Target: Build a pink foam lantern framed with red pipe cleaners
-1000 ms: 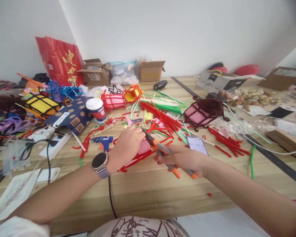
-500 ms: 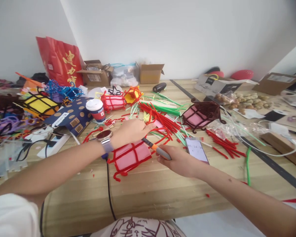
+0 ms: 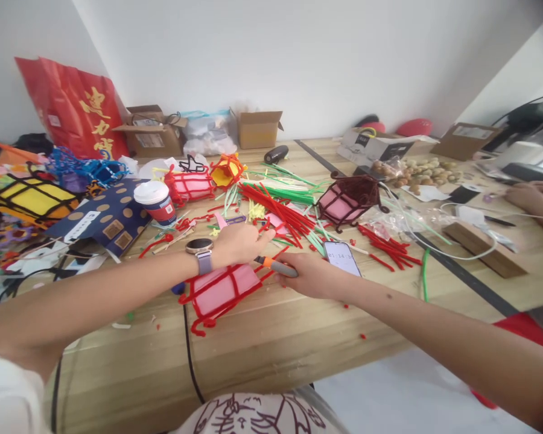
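A small lantern [image 3: 226, 289] of pink panels in a red pipe-cleaner frame lies on its side in front of me. Reaching over its upper edge, my left hand [image 3: 239, 244] wears a watch and has its fingers closed together at a red pipe cleaner [image 3: 266, 224]; the grip is partly hidden. My right hand [image 3: 305, 274] is wrapped round a tool with a grey and orange handle [image 3: 283, 268]. Its dark tip points left, towards the left fingers, above the lantern's right end. A blue thing [image 3: 178, 288] with a black cable shows behind the lantern's left end.
Loose red pipe cleaners [image 3: 283, 211] and green ones [image 3: 298, 193] lie beyond my hands. A phone [image 3: 342, 258] is beside my right wrist. Around stand a lidded paper cup [image 3: 156, 202], a dark brown lantern [image 3: 350, 202] and a dotted box [image 3: 113, 220]. Another person's hand [image 3: 536, 202] rests far right.
The view has turned right, so everything sits further left, and another person's hand has come into sight. The tool's tip stays close to my left fingers.
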`<state>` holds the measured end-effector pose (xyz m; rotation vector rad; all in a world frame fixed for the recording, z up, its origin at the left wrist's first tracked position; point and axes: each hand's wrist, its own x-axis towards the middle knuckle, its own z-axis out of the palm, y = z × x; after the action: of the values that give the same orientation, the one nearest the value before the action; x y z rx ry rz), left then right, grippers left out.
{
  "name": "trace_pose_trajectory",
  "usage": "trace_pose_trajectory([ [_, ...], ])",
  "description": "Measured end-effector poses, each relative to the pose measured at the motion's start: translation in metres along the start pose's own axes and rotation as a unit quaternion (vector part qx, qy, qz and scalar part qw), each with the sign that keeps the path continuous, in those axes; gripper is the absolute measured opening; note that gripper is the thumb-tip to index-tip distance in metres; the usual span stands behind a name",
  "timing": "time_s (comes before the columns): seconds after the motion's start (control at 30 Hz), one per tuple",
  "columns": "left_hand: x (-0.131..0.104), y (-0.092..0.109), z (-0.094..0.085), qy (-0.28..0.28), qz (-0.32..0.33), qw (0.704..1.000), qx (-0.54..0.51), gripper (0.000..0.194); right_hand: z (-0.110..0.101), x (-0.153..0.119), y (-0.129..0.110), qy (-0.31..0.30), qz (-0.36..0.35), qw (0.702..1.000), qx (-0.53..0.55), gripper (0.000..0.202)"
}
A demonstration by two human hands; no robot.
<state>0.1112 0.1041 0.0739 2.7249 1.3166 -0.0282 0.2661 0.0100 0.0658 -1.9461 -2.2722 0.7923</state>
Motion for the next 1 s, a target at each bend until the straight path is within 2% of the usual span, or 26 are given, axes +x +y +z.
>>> trace_pose_trajectory([
  [0.17,-0.002,0.000,0.012,0.013,0.018,1.000,0.009,0.083,0.019,0.011,0.003,0.024,0.046,0.996,-0.066,0.018],
  [0.37,0.005,-0.001,0.020,0.017,-0.006,1.000,-0.001,0.080,0.030,0.024,0.009,0.038,0.061,0.995,-0.063,0.016],
  [0.43,0.007,-0.004,0.011,-0.013,0.002,1.000,-0.021,0.080,0.030,0.020,0.010,0.040,0.054,0.997,-0.044,0.013],
  [0.5,0.005,-0.010,-0.005,-0.038,0.005,0.997,-0.061,0.078,0.029,0.015,0.012,0.044,0.054,0.997,-0.021,0.012],
  [0.53,0.002,-0.013,-0.014,-0.018,0.002,0.998,-0.062,0.074,0.029,0.012,0.013,0.044,0.057,0.997,-0.009,0.011],
  [0.6,-0.011,-0.018,-0.030,0.070,-0.005,0.998,0.000,0.059,0.030,0.009,0.015,0.041,0.065,0.997,0.019,0.009],
  [0.63,-0.020,-0.020,-0.035,0.095,0.007,0.995,0.042,0.050,0.030,0.008,0.016,0.038,0.068,0.996,0.033,0.009],
  [0.67,-0.030,-0.020,-0.036,0.095,0.015,0.993,0.074,0.043,0.032,0.008,0.017,0.035,0.070,0.996,0.046,0.010],
  [0.73,-0.047,-0.018,-0.030,0.044,0.035,0.994,0.097,0.036,0.034,0.007,0.016,0.029,0.073,0.994,0.070,0.013],
  [0.77,-0.054,-0.015,-0.023,0.044,0.053,0.993,0.098,0.033,0.035,0.007,0.015,0.025,0.074,0.994,0.080,0.014],
  [0.8,-0.059,-0.012,-0.015,0.052,0.066,0.992,0.095,0.029,0.036,0.007,0.013,0.022,0.075,0.993,0.089,0.016],
  [0.9,-0.062,-0.002,0.009,0.085,0.049,0.994,0.056,0.024,0.037,0.005,0.006,0.010,0.075,0.991,0.111,0.019],
  [1.0,-0.059,0.004,0.021,0.109,0.033,0.993,0.029,0.024,0.039,0.005,0.002,0.012,0.068,0.991,0.118,0.019],
])
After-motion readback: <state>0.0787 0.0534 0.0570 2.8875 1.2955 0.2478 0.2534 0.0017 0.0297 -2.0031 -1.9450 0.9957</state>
